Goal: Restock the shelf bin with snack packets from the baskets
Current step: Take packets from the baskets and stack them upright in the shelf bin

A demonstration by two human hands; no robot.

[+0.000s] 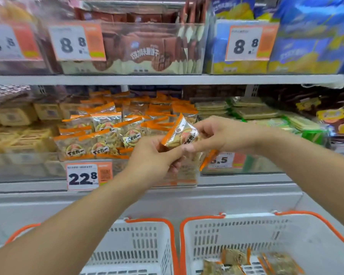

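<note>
Both hands, left hand [157, 153] and right hand [218, 135], are pinching one snack packet [182, 133] at the shelf bin [48, 165] front edge; the baskets [246, 233] are cut off below.

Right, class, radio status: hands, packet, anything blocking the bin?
Both hands, left hand and right hand, pinch one snack packet. Held before the shelf bin. Nothing blocking.

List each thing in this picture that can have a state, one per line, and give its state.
Left hand: closed on the lower end of the held packet.
Right hand: pinching its upper side.
Held packet: sealed, tilted, in front of the bin.
Shelf bin: heaped with orange-edged packets.
Right basket: a few packets left at the bottom.
Left basket: no packets visible, partly hidden by the arm.
</note>
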